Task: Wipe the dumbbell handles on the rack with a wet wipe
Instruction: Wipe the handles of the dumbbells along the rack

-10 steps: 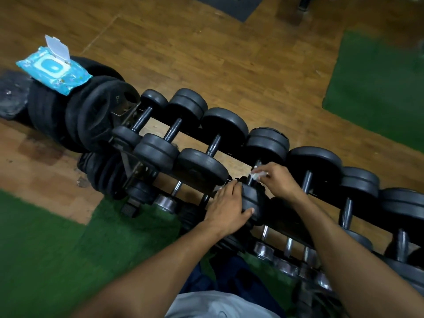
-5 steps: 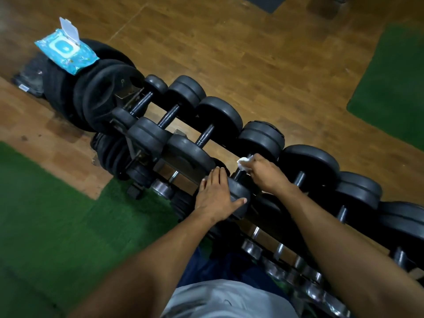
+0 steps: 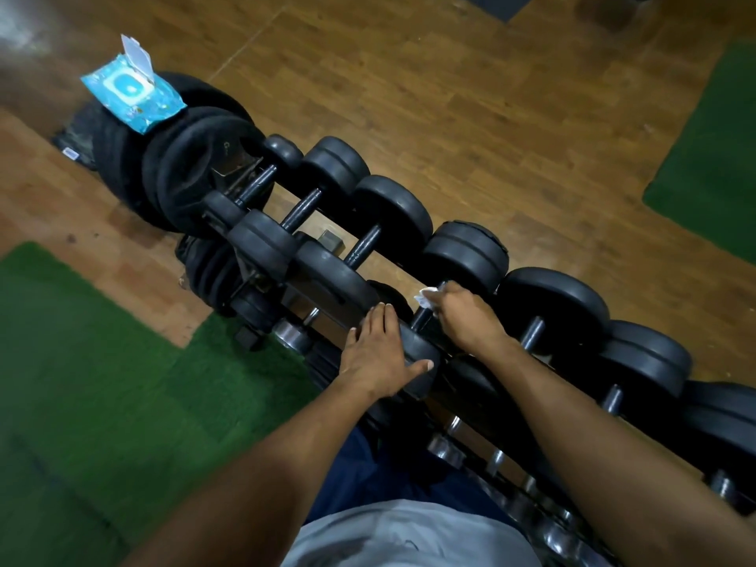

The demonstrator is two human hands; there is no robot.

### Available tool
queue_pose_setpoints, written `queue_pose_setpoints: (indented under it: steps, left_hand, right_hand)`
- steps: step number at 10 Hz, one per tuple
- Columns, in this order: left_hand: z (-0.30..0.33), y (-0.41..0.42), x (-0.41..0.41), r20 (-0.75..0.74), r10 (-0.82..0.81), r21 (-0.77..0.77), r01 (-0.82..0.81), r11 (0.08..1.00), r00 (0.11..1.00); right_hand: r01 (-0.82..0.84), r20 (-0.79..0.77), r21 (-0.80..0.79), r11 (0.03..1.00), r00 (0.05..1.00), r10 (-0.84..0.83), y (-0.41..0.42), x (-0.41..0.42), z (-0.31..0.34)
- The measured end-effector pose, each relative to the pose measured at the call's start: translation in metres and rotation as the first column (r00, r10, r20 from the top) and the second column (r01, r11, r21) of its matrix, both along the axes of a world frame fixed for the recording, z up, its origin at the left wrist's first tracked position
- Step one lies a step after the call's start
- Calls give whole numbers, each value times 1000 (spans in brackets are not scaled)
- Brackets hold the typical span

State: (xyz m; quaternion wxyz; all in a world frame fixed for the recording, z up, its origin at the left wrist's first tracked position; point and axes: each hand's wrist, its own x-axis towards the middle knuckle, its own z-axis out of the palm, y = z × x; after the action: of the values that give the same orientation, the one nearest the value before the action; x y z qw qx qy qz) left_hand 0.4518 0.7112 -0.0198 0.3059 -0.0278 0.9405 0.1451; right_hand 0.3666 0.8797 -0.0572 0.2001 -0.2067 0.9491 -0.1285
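Note:
A row of black dumbbells lies across a dark rack that runs from upper left to lower right. My right hand grips a white wet wipe around the handle of the fourth dumbbell from the left; only a short piece of that handle shows below the hand. My left hand rests with straight fingers on the near head of the same dumbbell, thumb spread to the right. The wipe sticks out past my knuckles on the left.
A blue wet-wipe pack with its lid flipped up sits on a stack of black weight plates at the rack's left end. Chrome dumbbells fill a lower tier. Green mats lie on the wooden floor on both sides.
My right hand with the wipe has slid up the handle toward the far head. My left hand stays on the near head. The view has shifted to the left.

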Motion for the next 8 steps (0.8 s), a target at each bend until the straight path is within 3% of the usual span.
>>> queue_pose_setpoints:
  steps: [2,4,6,7,8]
  left_hand:
    - [0,3,-3,61,2,-13,-1,1000,998]
    - [-2,3,-5,74,0,-16,1,1000,997]
    - [-3,3,-4,68,2,-8,-1,1000,998]
    - [-4,2,-4,62,5,-7,-4,1000,998]
    - [-3,2,-4,60,4,-5,-4,1000,998]
  right_hand:
    - [108,-58,49,993,993,-105,5,2,-8]
    - [-11,-24,15,1000,1000,12,2,17,-10]
    - [305,26,-78,949,952,-304,0,13,-12]
    - [491,176,-139,860,867,-466,-5,17,-1]
    - [720,495,-174,672,654,-573,-11,20,1]
